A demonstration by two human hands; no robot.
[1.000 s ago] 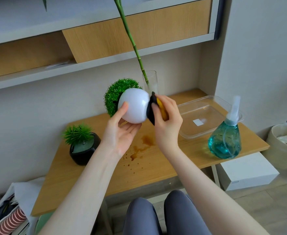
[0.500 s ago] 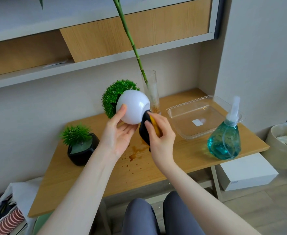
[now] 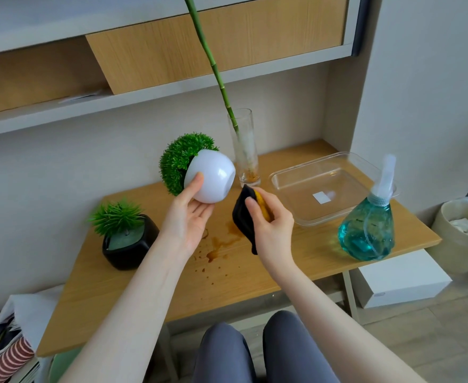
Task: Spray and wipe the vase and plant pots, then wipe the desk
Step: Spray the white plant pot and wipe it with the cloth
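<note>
Up above the desk (image 3: 255, 269), tipped on its side: white pot (image 3: 213, 176), cupped in the left hand (image 3: 188, 217), thumb on top, fingers curled under. Just beside it, not touching: black and yellow cloth (image 3: 245, 217), pinched tight in the right hand (image 3: 273, 225). Brown spill (image 3: 221, 244) on the wood below.

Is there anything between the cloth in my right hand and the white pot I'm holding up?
Nothing visible. The cloth in the right hand sits just right of the white pot, with only open air between them.
</note>
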